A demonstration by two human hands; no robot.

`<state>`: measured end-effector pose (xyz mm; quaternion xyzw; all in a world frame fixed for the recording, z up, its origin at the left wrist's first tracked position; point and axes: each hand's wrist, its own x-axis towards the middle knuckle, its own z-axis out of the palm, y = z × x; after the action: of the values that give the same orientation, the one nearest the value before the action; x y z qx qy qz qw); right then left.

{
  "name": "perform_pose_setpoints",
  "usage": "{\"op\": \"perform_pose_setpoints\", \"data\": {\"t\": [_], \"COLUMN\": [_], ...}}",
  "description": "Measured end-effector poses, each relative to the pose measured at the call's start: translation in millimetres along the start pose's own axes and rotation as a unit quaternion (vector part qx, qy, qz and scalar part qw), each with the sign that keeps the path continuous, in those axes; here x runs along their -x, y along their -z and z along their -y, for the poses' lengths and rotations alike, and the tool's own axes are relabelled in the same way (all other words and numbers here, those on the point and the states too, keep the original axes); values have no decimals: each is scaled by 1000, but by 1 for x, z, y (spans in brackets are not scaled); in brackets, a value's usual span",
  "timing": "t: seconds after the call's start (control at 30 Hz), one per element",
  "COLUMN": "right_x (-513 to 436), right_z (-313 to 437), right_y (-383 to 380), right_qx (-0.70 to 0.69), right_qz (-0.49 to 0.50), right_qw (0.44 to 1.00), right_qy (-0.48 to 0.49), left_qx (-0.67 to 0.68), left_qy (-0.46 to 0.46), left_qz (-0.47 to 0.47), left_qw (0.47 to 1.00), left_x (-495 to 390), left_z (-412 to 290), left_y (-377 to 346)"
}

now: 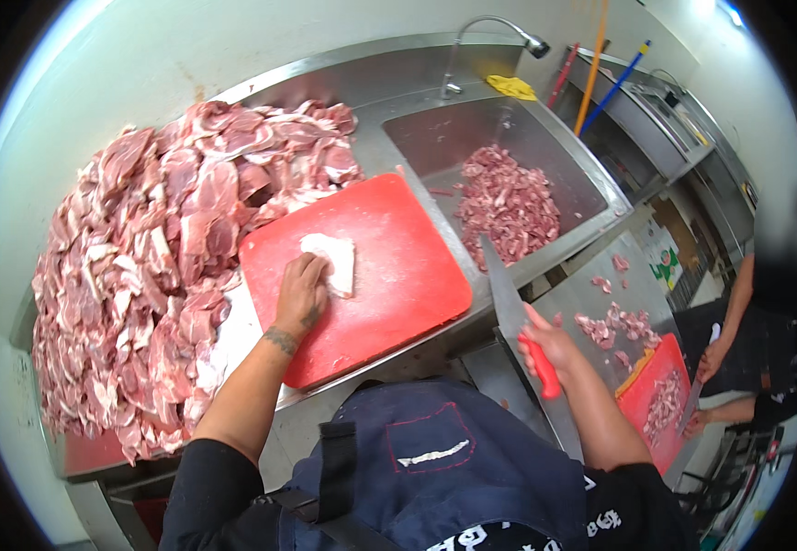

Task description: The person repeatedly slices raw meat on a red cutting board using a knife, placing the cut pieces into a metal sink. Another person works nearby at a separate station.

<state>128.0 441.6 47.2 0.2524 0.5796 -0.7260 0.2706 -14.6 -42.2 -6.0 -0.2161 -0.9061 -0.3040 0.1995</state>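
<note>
A pale slab of raw meat or fat (pixel 340 267) lies on the red cutting board (pixel 398 241). My left hand (pixel 302 293) rests on its left edge, fingers bent over it; whether they grip it is hard to see. My right hand (pixel 551 344) holds a large kitchen knife (pixel 505 293) by its red handle. The blade points up and away, off the board's right edge, over the sink's front rim. Left of the board rises a big heap of raw meat slices (pixel 199 200). Cut meat strips (pixel 509 203) are piled in the steel sink (pixel 433 141).
Behind the sink stand a gooseneck faucet (pixel 452 58) and a yellow cloth (pixel 512 87). At the right, a co-worker's hand (pixel 712 361) holds another knife (pixel 691 406) over a second red board (pixel 674 365) with chopped meat. Colored poles (pixel 590 76) lean near a steel shelf unit (pixel 636 103).
</note>
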Motion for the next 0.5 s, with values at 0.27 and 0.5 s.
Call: {"op": "perform_pose_setpoints", "data": {"t": [0.27, 0.5], "right_x": [57, 29], "right_z": [9, 19], "right_y": [-43, -88], "right_qx": [472, 673], "right_qz": [-109, -43], "right_qw": [857, 702], "right_qy": [176, 228], "left_qx": [-26, 51], "left_qy": [35, -40], "left_qz": [20, 101], "left_qw": [999, 993], "left_x": [-26, -29], "left_z": [-11, -27], "left_y": [-19, -26]}}
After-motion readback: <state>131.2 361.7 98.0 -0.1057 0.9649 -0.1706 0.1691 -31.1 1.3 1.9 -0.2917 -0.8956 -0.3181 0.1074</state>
